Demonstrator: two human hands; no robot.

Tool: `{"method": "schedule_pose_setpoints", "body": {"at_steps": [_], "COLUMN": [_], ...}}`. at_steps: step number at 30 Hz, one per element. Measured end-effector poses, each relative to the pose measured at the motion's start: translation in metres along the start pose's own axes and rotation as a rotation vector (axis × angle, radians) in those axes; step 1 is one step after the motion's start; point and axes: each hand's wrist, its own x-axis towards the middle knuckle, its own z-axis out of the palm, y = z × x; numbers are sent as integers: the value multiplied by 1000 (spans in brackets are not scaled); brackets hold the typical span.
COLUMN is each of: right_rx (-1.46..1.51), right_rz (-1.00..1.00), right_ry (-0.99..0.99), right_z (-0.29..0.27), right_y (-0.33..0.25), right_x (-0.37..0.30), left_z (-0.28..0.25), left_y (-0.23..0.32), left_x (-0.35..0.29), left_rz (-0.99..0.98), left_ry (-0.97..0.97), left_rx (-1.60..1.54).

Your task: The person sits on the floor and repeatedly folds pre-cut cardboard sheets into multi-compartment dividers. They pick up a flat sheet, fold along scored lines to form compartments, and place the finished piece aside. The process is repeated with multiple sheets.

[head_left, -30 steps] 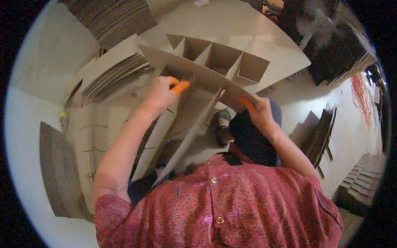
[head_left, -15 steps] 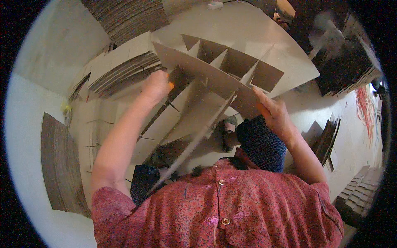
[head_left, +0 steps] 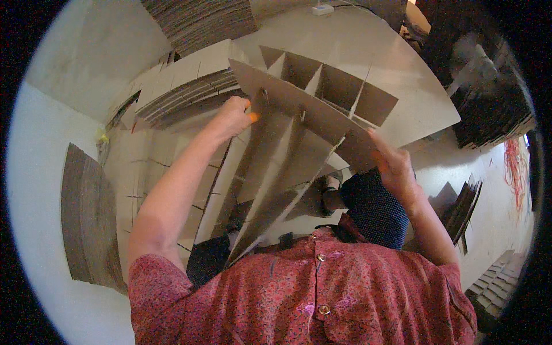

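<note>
A cardboard divider (head_left: 313, 103) of crossing slotted strips lies in front of me, with cells between its two long strips at the far side. Several cross strips fan out toward my body. My left hand (head_left: 233, 118), with orange coverings on its fingertips, is closed at the left part of the divider, pinching the top of a cross strip; the exact grip is partly hidden. My right hand (head_left: 394, 167) grips the right end of the nearer long strip, fingers on its far side and partly out of sight.
Stacked slotted cardboard strips (head_left: 190, 86) lie beyond my left hand. Larger cardboard stacks (head_left: 201, 23) stand at the back left and along the left wall (head_left: 89, 213). A dark stack (head_left: 494, 121) and a fan (head_left: 477, 66) are at the far right, with red cords (head_left: 513, 167) nearby.
The cross strips on my side have spread and stand more apart. The view has shifted a little, and both hands stay at the divider.
</note>
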Motion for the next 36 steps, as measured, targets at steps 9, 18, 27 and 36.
{"method": "schedule_pose_setpoints", "body": {"at_steps": [9,18,27,36], "right_rx": [10,-88,-255,392], "right_rz": [35,182,154,149], "right_ry": [-130,-130,96,224], "right_z": [-7,4,-2,3], "right_y": [-7,26,35,-42], "right_x": [19,32,51,69], "left_z": [-12,-43,-104,-92], "left_y": [-28,-95,-101,-46], "left_x": [1,41,74,6], "left_rz": [-108,50,-93,201], "left_ry": [56,820,481,781], "left_rx": [-17,586,237,-32]}}
